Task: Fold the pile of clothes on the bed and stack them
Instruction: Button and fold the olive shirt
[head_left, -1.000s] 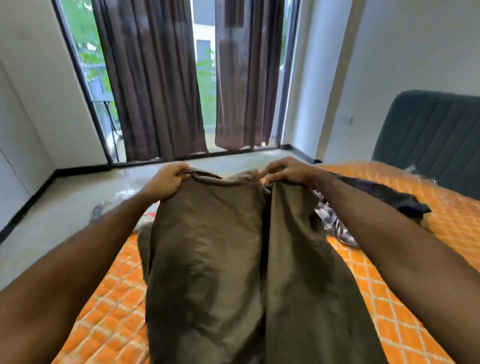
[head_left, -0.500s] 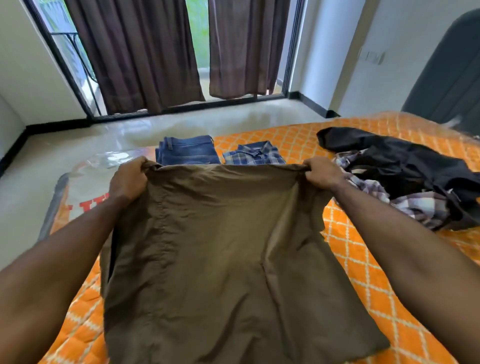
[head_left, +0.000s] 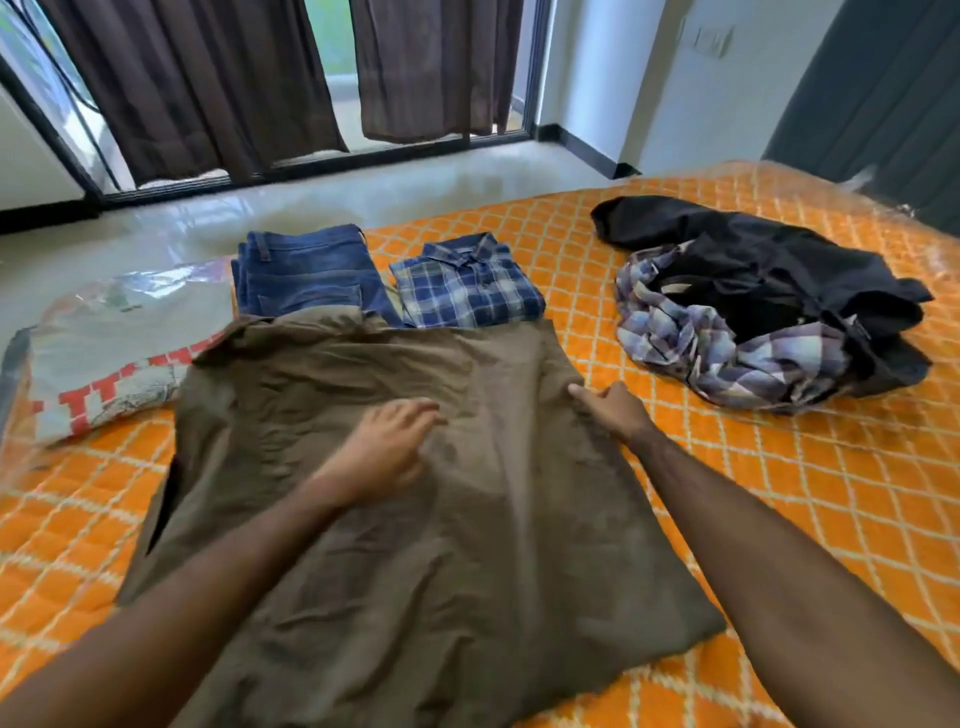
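Foremost, an orange quilted bed cover (head_left: 779, 519) with a pale lattice pattern fills most of the head view and bears every garment listed below; a clear plastic film shows at its far right corner.

Item: olive-brown garment (head_left: 389, 545), the largest piece, spread flat on the cover directly before the person, creased, its far edge overlapping the near edges of the two folded pieces.

Item: unfolded pile, right of centre, well apart from the brown garment. It comprises a black garment (head_left: 769, 260) lying crumpled on top and a pale purple plaid shirt (head_left: 727, 358) bunched beneath and in front of it.

Item: folded blue jeans (head_left: 306, 275), at the far edge of the bed, left of the pair.

Item: folded blue plaid shirt (head_left: 467, 286), just beside the jeans on their right, collar toward the window.

Item: clear plastic bag (head_left: 104, 358) with red lettering, lying at the left edge of the bed, near the brown garment's far left corner.

Item: left hand (head_left: 384, 447), fingers spread and fairly straight, resting palm down on the middle of the brown garment, slightly blurred.

Item: right hand (head_left: 608, 410), at the garment's right edge, thumb and fingers curled round a fold of the cloth, pinching it.

Background: dark brown curtains (head_left: 208, 88) over a glass door, pale glossy floor (head_left: 363, 192).
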